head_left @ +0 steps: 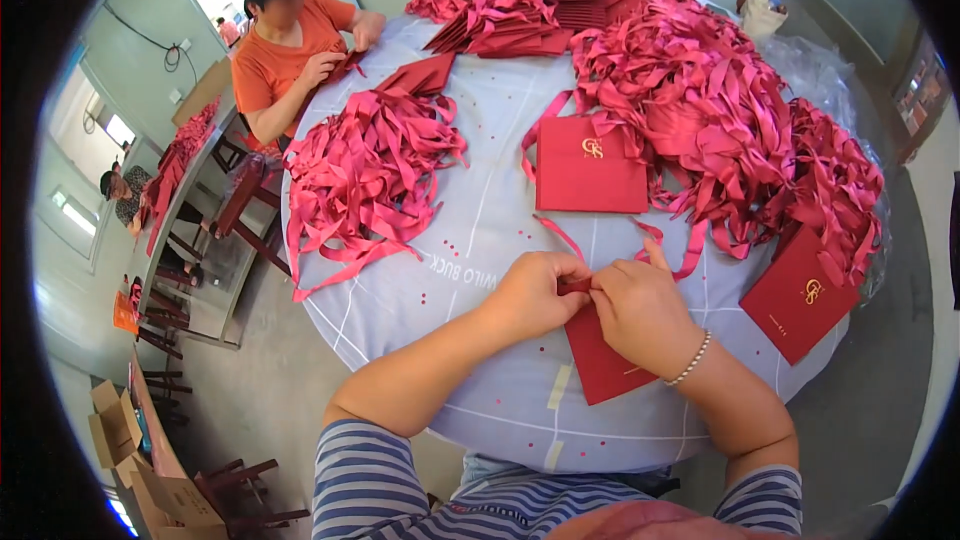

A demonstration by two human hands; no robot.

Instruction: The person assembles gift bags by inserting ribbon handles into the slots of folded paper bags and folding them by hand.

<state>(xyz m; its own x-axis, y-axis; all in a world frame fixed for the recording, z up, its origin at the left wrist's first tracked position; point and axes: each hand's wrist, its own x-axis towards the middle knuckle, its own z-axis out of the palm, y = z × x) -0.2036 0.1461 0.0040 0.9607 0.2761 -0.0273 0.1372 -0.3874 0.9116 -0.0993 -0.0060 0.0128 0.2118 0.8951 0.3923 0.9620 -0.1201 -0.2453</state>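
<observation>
From the head view, both your hands meet at the near edge of the bench (400, 340). Your left hand (530, 292) and right hand (640, 312) are each clenched in a pinch on the top edge of a dark red paper bag (600, 365), which lies flat on the grey cloth and runs from your fingers toward the near edge. A thin red ribbon (560, 236) loops away from your fingertips across the cloth.

What could go wrong, as I judge it: your grip is tight on the bag's mouth, so a hard pull might crease or tear the paper there. The ribbon looks slippery and its free end trails loose; it could slide out of your fingers or snag.

The bag is flat, matte, deep red, its visible side plain. A finished bag with handles (590, 178) lies toward the middle of the bench, another bag (797, 295) at the right edge, and ribbon heaps (365, 180) lie on the left side.
</observation>
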